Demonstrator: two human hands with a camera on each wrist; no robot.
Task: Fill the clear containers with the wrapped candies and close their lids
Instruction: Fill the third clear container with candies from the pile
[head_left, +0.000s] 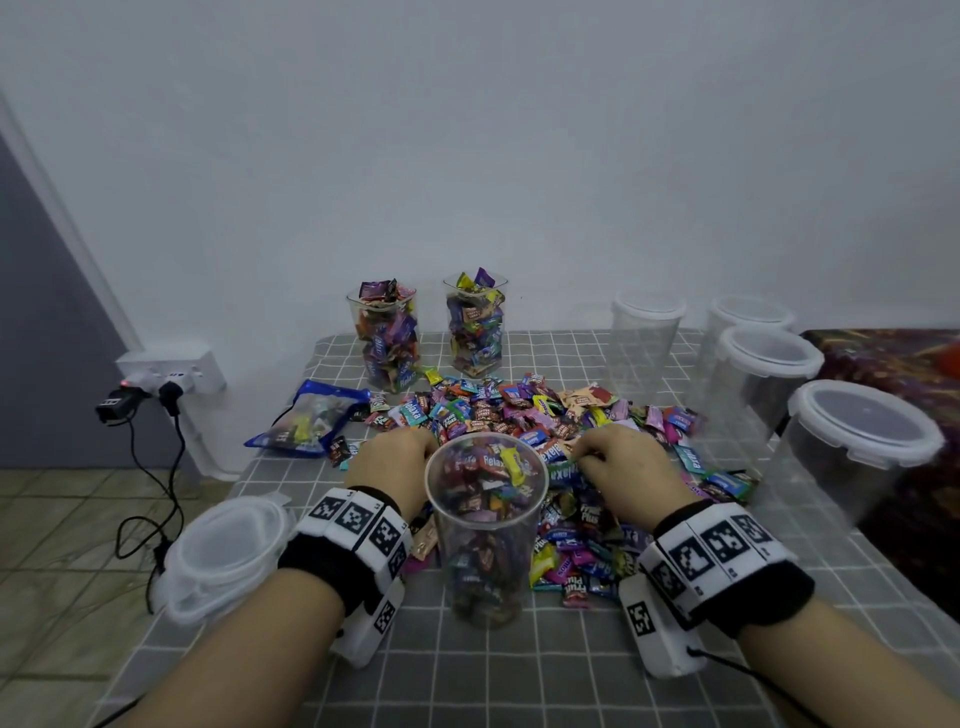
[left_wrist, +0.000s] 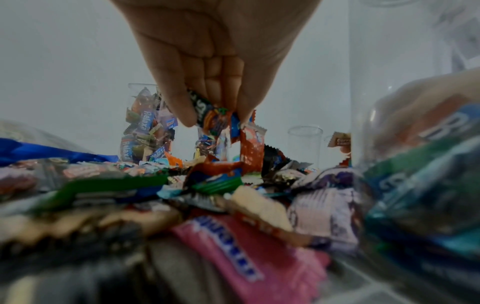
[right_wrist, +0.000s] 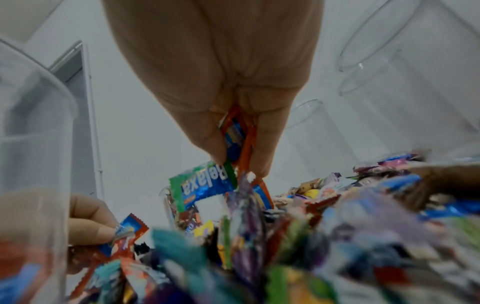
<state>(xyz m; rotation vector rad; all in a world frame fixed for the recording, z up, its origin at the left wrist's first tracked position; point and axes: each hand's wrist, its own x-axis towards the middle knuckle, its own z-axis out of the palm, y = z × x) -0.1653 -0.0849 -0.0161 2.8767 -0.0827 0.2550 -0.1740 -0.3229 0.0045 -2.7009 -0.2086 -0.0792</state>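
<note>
Two full jars (head_left: 384, 338) stand uncapped at the table's (head_left: 519, 675) far edge; four lidded empty tubs (head_left: 769, 358) line the right side. A part-filled container (head_left: 485, 525) stands between both hands, before the candy pile (head_left: 519, 410). Loose lids (head_left: 223, 551) and a blue bag (head_left: 306, 421) lie left.

Left wrist: the left hand (left_wrist: 215, 61) pinches several candies (left_wrist: 221, 123) above the pile.

Right wrist: the right hand (right_wrist: 228, 82) pinches an orange candy (right_wrist: 239, 133) and a green one (right_wrist: 202, 187).

Open container (head_left: 487, 514) between both wrists; candy pile (head_left: 524, 415) beyond.
</note>
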